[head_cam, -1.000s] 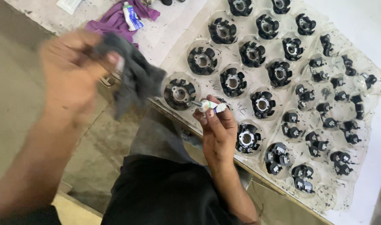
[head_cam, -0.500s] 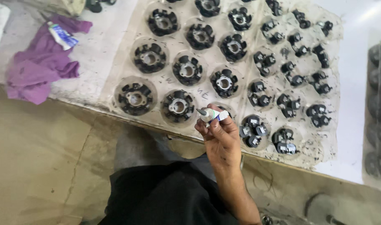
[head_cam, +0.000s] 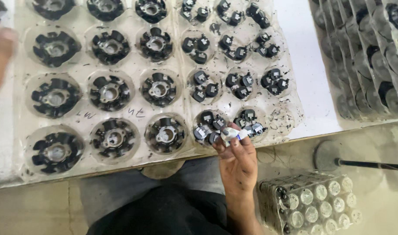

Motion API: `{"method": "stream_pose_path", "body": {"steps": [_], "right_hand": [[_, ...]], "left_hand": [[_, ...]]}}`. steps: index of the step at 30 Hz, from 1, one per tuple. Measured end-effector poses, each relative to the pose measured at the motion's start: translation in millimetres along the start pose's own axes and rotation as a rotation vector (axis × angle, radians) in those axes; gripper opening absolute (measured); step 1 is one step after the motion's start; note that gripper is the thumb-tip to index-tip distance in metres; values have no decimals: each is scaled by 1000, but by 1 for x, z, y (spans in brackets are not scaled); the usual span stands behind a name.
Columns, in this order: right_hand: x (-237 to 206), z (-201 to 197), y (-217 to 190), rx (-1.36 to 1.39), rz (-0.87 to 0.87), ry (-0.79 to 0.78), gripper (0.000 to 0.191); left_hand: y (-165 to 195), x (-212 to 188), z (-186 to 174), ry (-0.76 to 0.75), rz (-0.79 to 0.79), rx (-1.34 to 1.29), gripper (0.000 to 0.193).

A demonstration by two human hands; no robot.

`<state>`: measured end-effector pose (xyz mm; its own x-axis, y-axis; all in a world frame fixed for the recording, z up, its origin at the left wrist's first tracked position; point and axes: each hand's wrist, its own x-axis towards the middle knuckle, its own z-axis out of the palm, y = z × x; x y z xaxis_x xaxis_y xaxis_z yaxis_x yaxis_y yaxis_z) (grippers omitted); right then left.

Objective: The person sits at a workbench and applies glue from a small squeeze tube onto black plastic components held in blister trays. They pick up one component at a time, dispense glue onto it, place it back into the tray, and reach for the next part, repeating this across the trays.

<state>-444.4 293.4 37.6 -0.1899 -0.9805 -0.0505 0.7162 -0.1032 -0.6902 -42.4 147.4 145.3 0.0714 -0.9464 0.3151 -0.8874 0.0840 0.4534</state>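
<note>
My right hand holds a small white tube between its fingertips, at the near edge of a clear plastic tray. The tube's tip is just over a pocket with small black parts. Larger round black finned parts fill the tray's left pockets. My left hand shows only as a blur at the left edge, over the tray; what it holds cannot be made out.
The tray lies on a white tabletop. Stacked trays of dark parts stand at the right. Below the table edge sit a bundle of clear trays and a round stand base on the floor.
The view has shifted right and come closer to the tray. My left hand with its dark cloth left the middle of the view. My right hand keeps the tube, now over the small parts.
</note>
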Motion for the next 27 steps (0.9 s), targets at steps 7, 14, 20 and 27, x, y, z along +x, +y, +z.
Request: {"method": "stream_pose_path", "body": {"steps": [7, 14, 20, 27], "right_hand": [[-5, -48, -46, -47, -256, 133, 40], [-22, -101, -71, -130, -405, 316, 37], [-29, -136, -70, -139, -366, 482, 41], [-27, -155, -63, -131, -381, 482, 42]], "left_hand": [[118, 73, 106, -51, 641, -241, 17], [213, 173, 249, -188, 808, -221, 20], [276, 226, 346, -88, 943, 29, 38], [325, 244, 410, -268, 995, 464, 25]]}}
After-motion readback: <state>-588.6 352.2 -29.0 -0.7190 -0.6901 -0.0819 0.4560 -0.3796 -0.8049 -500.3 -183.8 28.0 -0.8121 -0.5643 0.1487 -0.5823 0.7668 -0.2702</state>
